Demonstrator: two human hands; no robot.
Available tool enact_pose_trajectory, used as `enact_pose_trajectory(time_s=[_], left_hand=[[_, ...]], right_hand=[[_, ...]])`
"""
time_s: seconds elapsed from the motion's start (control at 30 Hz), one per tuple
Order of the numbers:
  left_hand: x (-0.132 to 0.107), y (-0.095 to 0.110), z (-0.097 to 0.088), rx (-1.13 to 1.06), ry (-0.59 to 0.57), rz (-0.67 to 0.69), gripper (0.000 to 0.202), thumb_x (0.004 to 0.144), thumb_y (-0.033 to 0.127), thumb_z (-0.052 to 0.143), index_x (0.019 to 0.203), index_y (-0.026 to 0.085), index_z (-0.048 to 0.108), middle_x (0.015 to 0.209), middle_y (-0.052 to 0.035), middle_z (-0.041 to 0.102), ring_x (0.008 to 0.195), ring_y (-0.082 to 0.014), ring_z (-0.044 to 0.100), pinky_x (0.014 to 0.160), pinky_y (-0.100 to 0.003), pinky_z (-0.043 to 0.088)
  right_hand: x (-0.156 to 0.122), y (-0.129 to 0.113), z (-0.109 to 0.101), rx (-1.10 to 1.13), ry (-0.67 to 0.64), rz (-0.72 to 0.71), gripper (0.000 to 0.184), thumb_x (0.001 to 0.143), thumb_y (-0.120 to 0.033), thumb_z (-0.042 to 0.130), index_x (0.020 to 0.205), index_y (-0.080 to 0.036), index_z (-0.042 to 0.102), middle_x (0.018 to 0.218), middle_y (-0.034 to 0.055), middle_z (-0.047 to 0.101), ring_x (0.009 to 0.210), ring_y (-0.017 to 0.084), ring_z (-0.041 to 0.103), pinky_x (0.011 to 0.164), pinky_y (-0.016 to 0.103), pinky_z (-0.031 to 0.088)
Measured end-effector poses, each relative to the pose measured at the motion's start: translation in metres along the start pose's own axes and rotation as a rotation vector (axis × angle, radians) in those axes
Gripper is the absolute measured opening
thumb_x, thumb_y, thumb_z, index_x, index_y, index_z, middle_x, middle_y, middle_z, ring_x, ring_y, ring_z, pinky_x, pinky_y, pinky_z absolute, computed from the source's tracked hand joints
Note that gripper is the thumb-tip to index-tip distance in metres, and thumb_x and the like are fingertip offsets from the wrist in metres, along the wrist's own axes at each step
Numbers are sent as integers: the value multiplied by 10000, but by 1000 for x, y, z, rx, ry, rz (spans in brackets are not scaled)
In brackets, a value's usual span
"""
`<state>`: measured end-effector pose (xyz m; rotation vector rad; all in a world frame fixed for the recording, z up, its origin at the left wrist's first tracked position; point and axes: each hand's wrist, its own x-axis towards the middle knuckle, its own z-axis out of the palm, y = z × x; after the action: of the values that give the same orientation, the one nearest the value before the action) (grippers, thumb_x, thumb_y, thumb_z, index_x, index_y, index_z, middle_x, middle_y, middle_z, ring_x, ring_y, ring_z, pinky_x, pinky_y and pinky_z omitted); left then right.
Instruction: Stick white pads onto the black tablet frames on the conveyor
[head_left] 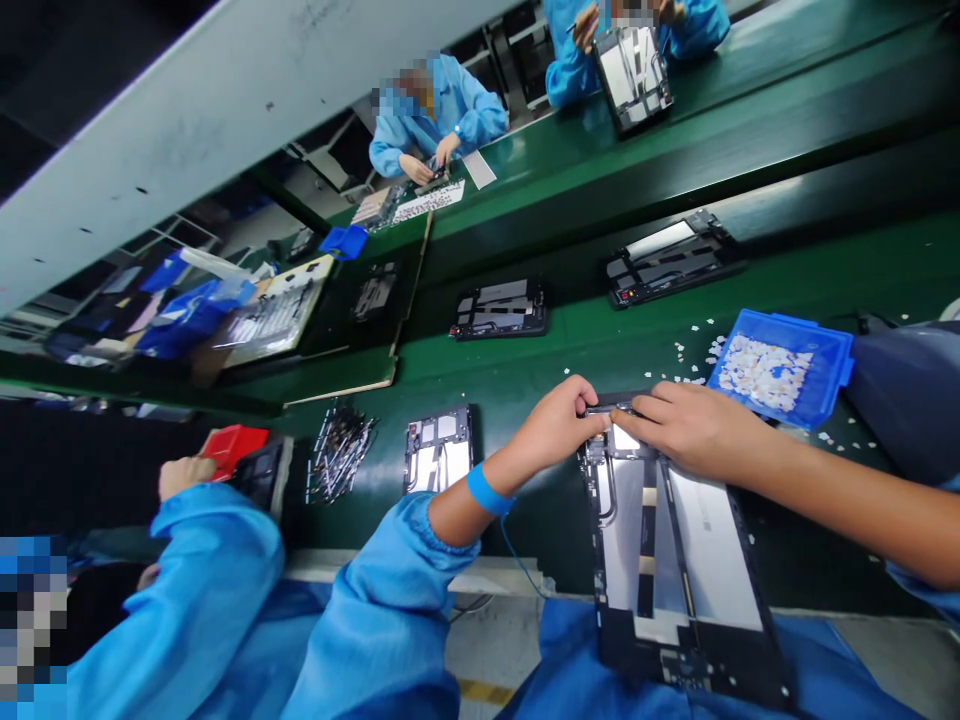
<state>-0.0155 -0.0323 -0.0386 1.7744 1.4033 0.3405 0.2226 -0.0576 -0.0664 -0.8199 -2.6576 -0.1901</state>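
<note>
Head view: pinching the upper edge of an opened tablet at four o'clock with the left fingers; resting the right fingers on the same end, unable to tell whether grasping. Noted on the bench: blue tray of white pieces, three o'clock; second tablet, seven o'clock.

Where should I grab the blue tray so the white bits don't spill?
I'd pinch the blue tray by its far rim, from above: that side faces away from the right forearm. Keep it level, since it's open on top and the white bits lie loose.
</note>
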Motion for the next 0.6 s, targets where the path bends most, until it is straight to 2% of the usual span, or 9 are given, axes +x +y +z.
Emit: enact_pose_trajectory(time_s=[0.13, 0.6], left_hand=[[-2, 0, -5, -76, -14, -13, 93, 845, 221, 658, 894, 194, 584, 777, 38, 552, 725, -126, 512, 655, -261, 398], [12, 7, -1, -30, -101, -38, 117, 782, 169, 647, 872, 194, 576, 742, 42, 565, 689, -129, 520, 598, -257, 343]], right_hand=[[1, 0, -1, -13, -10, -13, 315, 965, -130, 579, 1248, -153, 716, 892, 79, 668, 803, 223, 495, 670, 367, 326], [-1, 1, 2, -41, -13, -41, 333, 961, -122, 579, 1268, -138, 707, 909, 88, 681, 805, 222, 494, 672, 366, 308]])
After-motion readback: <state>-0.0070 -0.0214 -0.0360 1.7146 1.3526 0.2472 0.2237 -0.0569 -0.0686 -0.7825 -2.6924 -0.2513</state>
